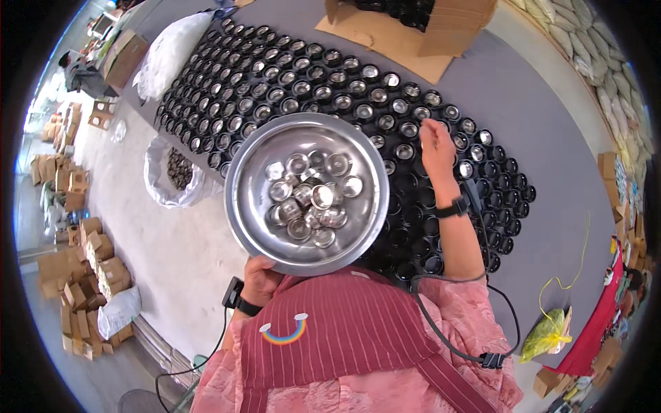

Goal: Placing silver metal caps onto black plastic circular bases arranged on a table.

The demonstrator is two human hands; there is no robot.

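Note:
My left hand [261, 278] grips the near rim of a wide steel basin [237, 206], its fingers wrapped over the edge. In the basin lies a loose heap of small shiny metal cups [322, 197]. My right hand [438, 148] is raised over a long spread of round black holders [405, 182], its fingers bent and drawn together. Whether something small is between those fingers is hidden. Many of the holders at the far and left side have a shiny metal piece inside. Several near my right forearm and at the right end look dark inside.
The holders stand on a grey table [551, 158]. An open cardboard box [454, 27] with black pieces stands at the far side. A white sack of small metal parts [180, 172] sits left of the table. A yellow-green bag [547, 337] lies right, and cables hang by my arms.

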